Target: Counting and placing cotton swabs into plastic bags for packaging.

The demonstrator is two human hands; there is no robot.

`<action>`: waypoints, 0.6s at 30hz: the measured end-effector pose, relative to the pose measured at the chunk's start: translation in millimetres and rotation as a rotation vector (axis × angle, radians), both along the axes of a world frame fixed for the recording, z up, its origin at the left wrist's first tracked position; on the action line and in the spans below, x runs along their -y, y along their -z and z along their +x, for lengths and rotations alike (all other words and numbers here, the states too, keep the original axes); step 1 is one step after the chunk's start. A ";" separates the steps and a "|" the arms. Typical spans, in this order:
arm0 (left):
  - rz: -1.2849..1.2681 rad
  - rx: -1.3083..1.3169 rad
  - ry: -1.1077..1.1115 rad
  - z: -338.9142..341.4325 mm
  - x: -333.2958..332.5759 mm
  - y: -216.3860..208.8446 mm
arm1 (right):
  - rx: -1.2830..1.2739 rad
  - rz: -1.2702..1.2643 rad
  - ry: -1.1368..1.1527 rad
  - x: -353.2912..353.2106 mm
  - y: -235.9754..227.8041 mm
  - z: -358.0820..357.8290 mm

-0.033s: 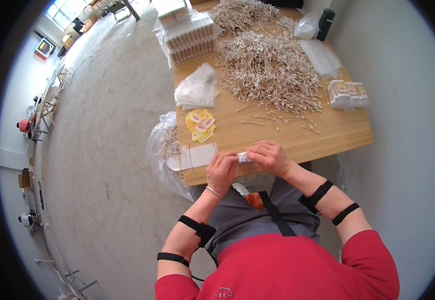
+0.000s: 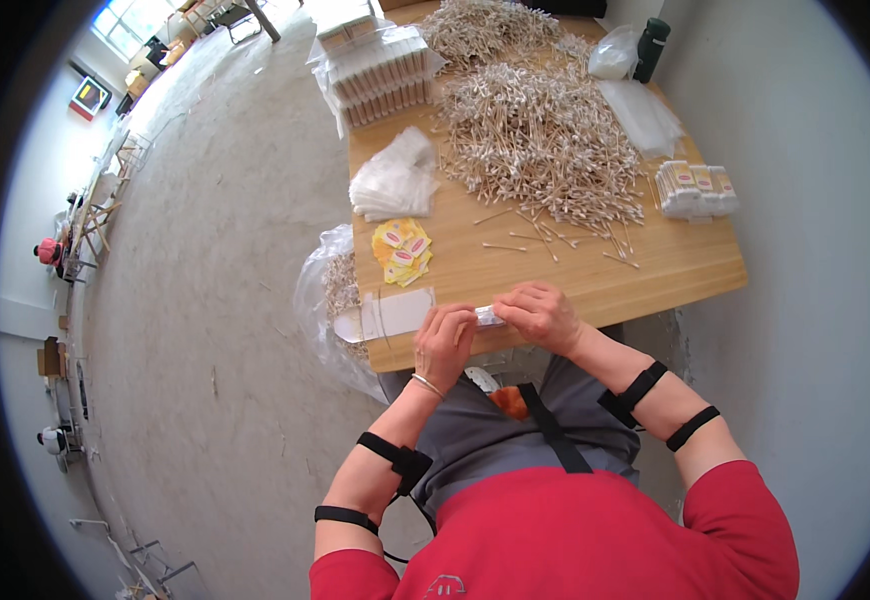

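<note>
Between the hands (image 2: 540, 318) sits a small shiny packet (image 2: 489, 316); curled fingers (image 2: 450, 318) pinch both its ends.

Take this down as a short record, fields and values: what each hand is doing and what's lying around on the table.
Left hand: fingers at one end of a small shiny packet
Right hand: fingers at the packet's other end
Packet contents: cannot tell
Left of left hand: flat white strip
Surface: wooden table
Table's left side: yellow cards, clear bags beyond them
Table's middle: large heap of loose cotton swabs
Table's right side: group of small packs
Far right corner: dark green bottle
</note>
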State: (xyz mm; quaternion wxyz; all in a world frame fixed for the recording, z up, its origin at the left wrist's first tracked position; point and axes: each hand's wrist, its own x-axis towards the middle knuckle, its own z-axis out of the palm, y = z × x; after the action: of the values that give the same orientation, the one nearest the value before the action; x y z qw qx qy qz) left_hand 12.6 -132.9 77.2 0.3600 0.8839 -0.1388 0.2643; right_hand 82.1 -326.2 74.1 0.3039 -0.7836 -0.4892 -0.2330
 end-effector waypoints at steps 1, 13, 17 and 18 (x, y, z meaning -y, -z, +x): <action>-0.065 -0.059 -0.040 -0.3 1.4 -0.6 | -0.047 -0.017 -0.004 1.3 0.1 -0.4; 0.240 0.165 0.047 -0.8 -0.2 -2.1 | 0.117 -0.090 0.015 -3.9 -9.8 -10.8; 0.166 0.128 0.061 -3.7 2.7 3.3 | 0.111 -0.068 0.036 -4.2 -5.8 -12.7; -0.033 -0.059 0.016 -6.6 6.9 4.2 | -0.040 -0.031 0.001 -2.5 -3.5 -12.7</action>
State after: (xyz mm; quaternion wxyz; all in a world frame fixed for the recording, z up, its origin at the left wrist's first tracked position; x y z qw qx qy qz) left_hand 6.0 -139.9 73.1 0.3805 0.8842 -0.1308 0.2374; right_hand 69.4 -323.7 77.5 0.3014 -0.7928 -0.4863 -0.2100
